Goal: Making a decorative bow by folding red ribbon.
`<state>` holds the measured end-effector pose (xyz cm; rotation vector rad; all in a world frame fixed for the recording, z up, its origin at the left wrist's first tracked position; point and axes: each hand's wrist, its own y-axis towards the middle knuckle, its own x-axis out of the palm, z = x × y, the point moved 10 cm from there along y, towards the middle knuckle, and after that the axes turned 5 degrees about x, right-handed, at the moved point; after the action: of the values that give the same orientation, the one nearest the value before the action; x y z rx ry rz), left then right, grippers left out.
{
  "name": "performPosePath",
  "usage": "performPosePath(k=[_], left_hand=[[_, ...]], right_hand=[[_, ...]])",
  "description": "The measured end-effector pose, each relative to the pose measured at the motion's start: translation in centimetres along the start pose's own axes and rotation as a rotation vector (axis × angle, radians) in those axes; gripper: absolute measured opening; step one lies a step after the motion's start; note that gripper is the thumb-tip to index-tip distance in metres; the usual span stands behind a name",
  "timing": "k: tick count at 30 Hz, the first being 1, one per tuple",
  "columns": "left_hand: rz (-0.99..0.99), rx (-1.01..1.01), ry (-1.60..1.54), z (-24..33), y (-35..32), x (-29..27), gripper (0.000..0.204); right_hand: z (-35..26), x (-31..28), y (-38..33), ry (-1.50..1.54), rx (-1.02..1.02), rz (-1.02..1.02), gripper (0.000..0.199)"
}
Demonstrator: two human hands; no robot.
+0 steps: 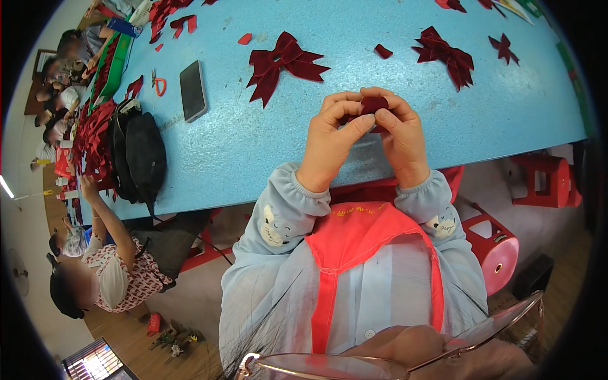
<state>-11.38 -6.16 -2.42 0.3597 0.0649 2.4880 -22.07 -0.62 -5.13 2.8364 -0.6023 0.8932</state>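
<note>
Both my hands meet over the near edge of the blue table, pinching a small piece of dark red velvet ribbon between thumbs and fingertips. My left hand grips its left side; my right hand has hold of its right side. The fingers cover much of the ribbon, so its full shape is hidden. Beyond my hands lies a large dark red velvet bow, to the left. Farther right rests a layered velvet bow, with a smaller bow beside it. A short ribbon scrap lies between the two large bows.
On the blue table, a black phone, orange-handled scissors and a black bag lie to the left. Red ribbon is heaped past the bag, near a green tray. Co-workers sit along the left; red stools stand at right.
</note>
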Motion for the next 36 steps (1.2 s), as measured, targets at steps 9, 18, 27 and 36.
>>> performPosePath(k=[9,18,27,36], left_hand=[[0.1,0.116,-0.05,0.8,0.0,-0.8,0.01],[0.079,-0.039,0.012,-0.1,0.6,-1.4,0.017],[0.12,-0.148,-0.208,-1.9,1.5,-2.0,0.013],[-0.031,0.311,0.448,3.2,0.5,0.6,0.014]], right_hand=[[-0.8,0.3,-0.2,-0.035,-0.102,0.003,0.013],[-0.3,-0.1,-0.1,-0.094,0.037,0.091,0.013],[-2.4,-1.0,0.2,-0.333,-0.008,0.073,0.02],[-1.5,-1.6,0.5,-0.095,0.037,-0.012,0.014]])
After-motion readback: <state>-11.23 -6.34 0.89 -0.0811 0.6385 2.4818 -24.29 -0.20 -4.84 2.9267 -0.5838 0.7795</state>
